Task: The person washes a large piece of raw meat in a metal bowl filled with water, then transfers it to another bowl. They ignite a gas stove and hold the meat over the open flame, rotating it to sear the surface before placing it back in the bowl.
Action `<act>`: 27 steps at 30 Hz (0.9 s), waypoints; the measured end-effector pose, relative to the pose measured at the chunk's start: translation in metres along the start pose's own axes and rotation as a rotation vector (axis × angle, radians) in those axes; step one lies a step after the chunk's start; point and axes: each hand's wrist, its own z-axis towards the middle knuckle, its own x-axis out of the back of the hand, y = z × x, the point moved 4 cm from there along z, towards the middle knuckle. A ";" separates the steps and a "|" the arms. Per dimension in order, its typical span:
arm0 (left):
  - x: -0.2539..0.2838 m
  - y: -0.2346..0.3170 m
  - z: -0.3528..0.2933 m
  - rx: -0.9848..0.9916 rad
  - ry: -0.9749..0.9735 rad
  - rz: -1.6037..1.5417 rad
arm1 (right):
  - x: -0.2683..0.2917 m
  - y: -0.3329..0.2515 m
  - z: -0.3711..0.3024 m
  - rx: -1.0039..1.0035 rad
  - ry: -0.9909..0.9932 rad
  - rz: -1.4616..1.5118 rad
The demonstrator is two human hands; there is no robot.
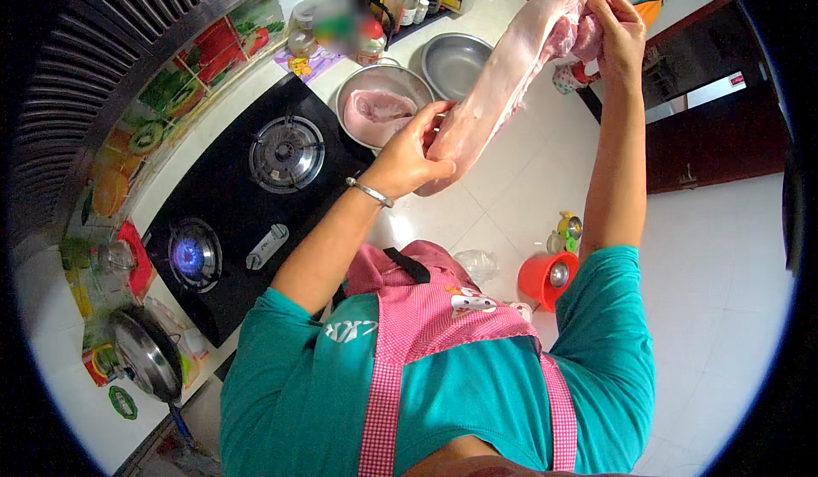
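A long slab of raw pork (503,76), pale skin facing up and pink flesh along one edge, is stretched in the air between my two hands. Its lower end is gripped by my left hand (415,155), which wears a silver bangle. Higher up and to the right, my right hand (615,29) is closed on the other end, where the meat folds over. Behind my left hand, a second piece of raw pork (375,117) lies in a metal pan (345,93) on the counter. An open grey metal bowl (457,63) stands beside that pan.
On the left, a black gas stove (230,213) has a blue flame burning on its near burner (189,255). A lidded wok (146,353) stands at the lower left. Bottles (409,0) and jars line the back counter. A red bucket (538,283) sits on the floor.
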 end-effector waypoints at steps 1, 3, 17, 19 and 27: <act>0.001 0.001 0.001 -0.008 -0.010 -0.007 | 0.000 0.000 0.000 0.006 0.004 0.000; 0.011 -0.002 -0.001 -0.031 0.072 0.027 | -0.011 0.008 0.004 0.018 -0.006 0.030; 0.016 0.012 0.046 0.100 0.165 0.015 | -0.034 -0.026 -0.004 0.067 0.016 0.061; 0.005 0.027 0.057 0.084 0.092 0.035 | -0.035 -0.032 -0.005 0.095 0.020 0.073; -0.023 0.074 0.058 0.015 -0.039 0.033 | -0.063 -0.093 -0.015 0.135 -0.061 0.187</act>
